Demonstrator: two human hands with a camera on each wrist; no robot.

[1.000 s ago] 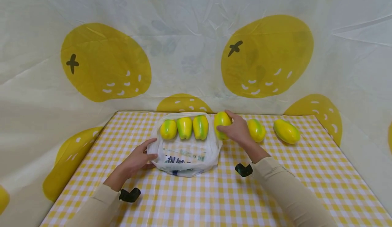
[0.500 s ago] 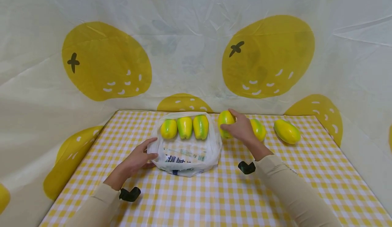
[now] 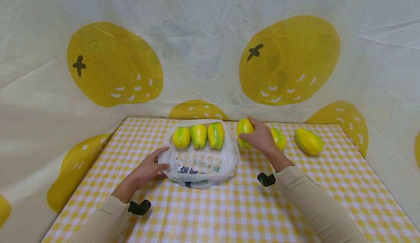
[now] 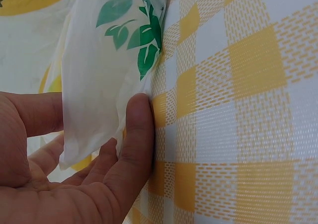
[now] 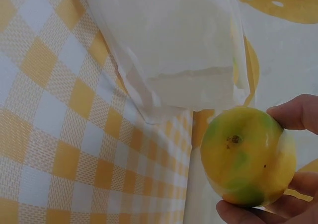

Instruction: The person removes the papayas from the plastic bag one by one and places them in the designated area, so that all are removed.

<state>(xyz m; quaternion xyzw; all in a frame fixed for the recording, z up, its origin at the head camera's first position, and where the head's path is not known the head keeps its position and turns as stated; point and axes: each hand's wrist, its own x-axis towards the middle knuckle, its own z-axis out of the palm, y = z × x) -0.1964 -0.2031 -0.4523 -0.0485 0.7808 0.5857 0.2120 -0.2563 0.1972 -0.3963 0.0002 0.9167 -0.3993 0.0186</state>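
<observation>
My right hand [image 3: 260,137] grips a yellow-green papaya [image 3: 245,133], thumb on one side and fingers on the other. In the right wrist view the papaya's end [image 5: 246,157] faces the camera. It is just right of a white plastic bag [image 3: 200,181]; whether it touches the cloth I cannot tell. Three more papayas [image 3: 198,136] lie in a row in the bag, seen through its open mouth or thin film. At the bag's left edge my left hand [image 3: 147,170] holds the plastic between thumb and fingers; some fingertips are hidden behind the film [image 4: 94,85].
Behind my right hand another papaya [image 3: 279,139] is partly covered, and one more papaya [image 3: 308,141] lies farther right. Everything stands on a yellow-and-white checked tablecloth [image 3: 210,217]. A fruit-print curtain [image 3: 200,64] rises along the table's back edge.
My right hand has carried its papaya a little to the right, from against the bag's right edge to beside it. The left hand and the bag stay almost still.
</observation>
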